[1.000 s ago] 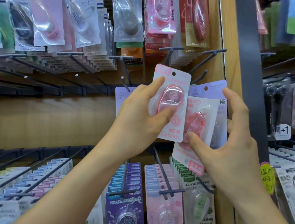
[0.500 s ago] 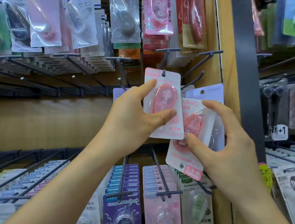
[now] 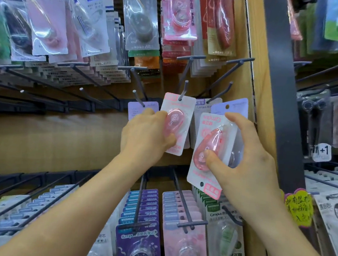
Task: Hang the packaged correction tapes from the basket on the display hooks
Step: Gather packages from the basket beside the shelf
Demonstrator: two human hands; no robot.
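My left hand (image 3: 145,136) pinches a pink correction tape pack (image 3: 178,116) whose top hole sits on a dark display hook (image 3: 184,89). My right hand (image 3: 245,159) grips a small stack of packs; the front one is a pink correction tape pack held upside down (image 3: 211,150), and a lilac pack (image 3: 235,107) shows behind it. A lilac pack (image 3: 139,108) hangs on the neighbouring hook to the left. The basket is out of view.
Rows of packaged correction tapes (image 3: 87,24) hang above, and purple, pink and green packs (image 3: 186,223) fill the hooks below. Bare hooks (image 3: 97,99) jut out at middle left. A wooden upright (image 3: 256,78) and a dark post (image 3: 281,76) bound the right side.
My left hand moved the pink pack up and back until its hole slid onto the hook. My right hand shifted right and lower, tilting its upside-down pack.
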